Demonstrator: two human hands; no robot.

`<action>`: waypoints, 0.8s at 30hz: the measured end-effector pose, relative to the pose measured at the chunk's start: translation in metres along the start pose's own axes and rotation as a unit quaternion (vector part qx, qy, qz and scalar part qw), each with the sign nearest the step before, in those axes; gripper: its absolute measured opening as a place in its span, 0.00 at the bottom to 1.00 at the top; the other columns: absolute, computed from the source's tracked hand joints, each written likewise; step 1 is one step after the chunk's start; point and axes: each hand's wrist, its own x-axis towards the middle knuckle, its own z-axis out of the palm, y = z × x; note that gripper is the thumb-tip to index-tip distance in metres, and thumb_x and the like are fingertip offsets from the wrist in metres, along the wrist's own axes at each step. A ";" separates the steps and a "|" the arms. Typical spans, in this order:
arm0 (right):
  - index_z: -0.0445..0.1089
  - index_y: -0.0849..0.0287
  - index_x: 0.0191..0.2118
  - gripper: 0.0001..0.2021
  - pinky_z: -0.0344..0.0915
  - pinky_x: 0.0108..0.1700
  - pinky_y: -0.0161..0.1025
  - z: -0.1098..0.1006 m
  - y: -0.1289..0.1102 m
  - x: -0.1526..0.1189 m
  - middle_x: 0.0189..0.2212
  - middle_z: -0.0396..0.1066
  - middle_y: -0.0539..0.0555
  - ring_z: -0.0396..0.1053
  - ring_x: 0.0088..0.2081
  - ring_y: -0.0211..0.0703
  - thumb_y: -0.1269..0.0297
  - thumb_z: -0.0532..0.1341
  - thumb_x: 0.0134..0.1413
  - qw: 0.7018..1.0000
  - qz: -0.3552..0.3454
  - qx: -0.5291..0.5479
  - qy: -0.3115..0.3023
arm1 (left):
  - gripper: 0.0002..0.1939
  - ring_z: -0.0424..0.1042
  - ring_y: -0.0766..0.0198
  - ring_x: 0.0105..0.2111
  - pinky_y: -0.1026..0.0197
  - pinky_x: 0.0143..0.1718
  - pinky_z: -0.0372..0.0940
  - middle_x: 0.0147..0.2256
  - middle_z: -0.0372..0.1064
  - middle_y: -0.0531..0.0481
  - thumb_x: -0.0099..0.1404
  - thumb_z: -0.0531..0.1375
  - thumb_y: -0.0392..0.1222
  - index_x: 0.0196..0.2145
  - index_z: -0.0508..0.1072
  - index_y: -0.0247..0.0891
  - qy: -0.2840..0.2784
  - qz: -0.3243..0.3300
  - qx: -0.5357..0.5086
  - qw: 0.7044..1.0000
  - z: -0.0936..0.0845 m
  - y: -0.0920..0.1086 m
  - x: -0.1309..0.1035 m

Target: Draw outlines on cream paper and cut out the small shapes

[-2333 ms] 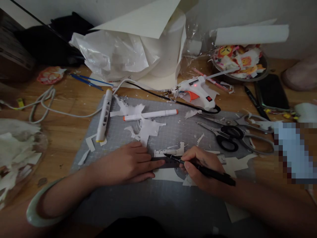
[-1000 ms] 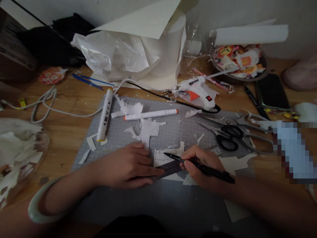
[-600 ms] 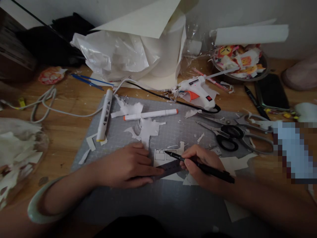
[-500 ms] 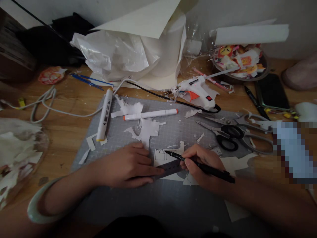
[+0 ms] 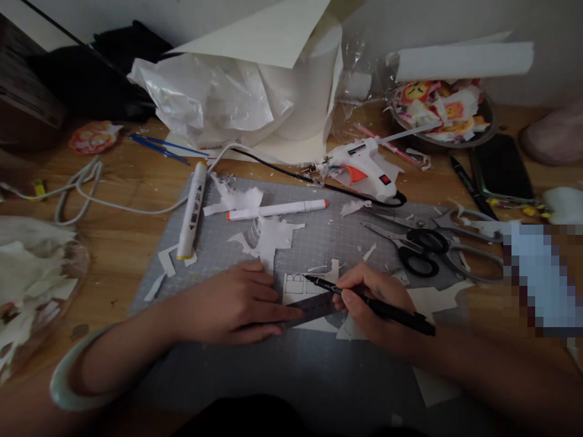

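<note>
A small piece of white paper point(image 5: 296, 298) with box shapes drawn in black lies on the grey cutting mat point(image 5: 218, 376). Across its lower part rests a dark ruler point(image 5: 314, 308). My left hand point(image 5: 237, 306) lies flat beside the paper, its index finger extended onto the ruler. In my right hand point(image 5: 371, 303) is a black pen point(image 5: 392, 312), held slanted between thumb and fingers, with its tip at the upper edge of the drawn boxes. Part of the right hand rests by the ruler's right end.
Two white markers point(image 5: 192, 212) and paper scraps point(image 5: 276, 237) lie on the mat. Scissors point(image 5: 416, 249) are at its right. Behind stand a white glue gun point(image 5: 364, 170) with its cable, a plastic bag point(image 5: 214, 97) and a bowl of wrappers point(image 5: 485, 130). A phone point(image 5: 501, 167) lies right.
The pen tip and my right hand have shifted slightly to the right, and the curved line over the left drawn box looks longer. My left hand stays on the ruler.
</note>
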 end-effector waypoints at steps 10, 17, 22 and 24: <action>0.65 0.57 0.33 0.03 0.63 0.25 0.32 0.001 0.002 -0.001 0.22 0.69 0.47 0.68 0.23 0.35 0.66 0.57 0.57 1.000 0.003 0.010 0.003 | 0.16 0.68 0.60 0.30 0.56 0.36 0.56 0.31 0.72 0.48 0.73 0.49 0.42 0.53 0.69 0.37 0.001 0.000 -0.003 1.000 0.001 -0.001 0.000; 0.64 0.57 0.33 0.02 0.64 0.25 0.33 0.000 0.004 -0.001 0.23 0.68 0.47 0.68 0.23 0.35 0.67 0.57 0.57 1.000 0.005 0.014 -0.001 | 0.16 0.69 0.59 0.30 0.56 0.36 0.56 0.31 0.73 0.47 0.72 0.49 0.41 0.52 0.70 0.36 -0.001 -0.003 -0.006 1.000 0.001 -0.001 -0.001; 0.64 0.57 0.32 0.04 0.63 0.24 0.32 -0.001 0.004 -0.002 0.22 0.68 0.47 0.67 0.22 0.34 0.67 0.57 0.58 1.000 0.009 0.021 -0.009 | 0.16 0.69 0.60 0.30 0.56 0.35 0.56 0.32 0.73 0.47 0.73 0.48 0.42 0.52 0.70 0.36 0.003 -0.005 -0.004 1.000 -0.001 0.001 0.000; 0.64 0.57 0.31 0.04 0.63 0.25 0.32 -0.001 0.004 -0.002 0.22 0.68 0.47 0.67 0.22 0.34 0.67 0.56 0.58 1.000 0.008 0.023 -0.008 | 0.17 0.69 0.60 0.30 0.57 0.34 0.56 0.32 0.74 0.47 0.73 0.48 0.42 0.52 0.70 0.37 0.003 -0.005 -0.004 1.000 -0.002 0.001 0.001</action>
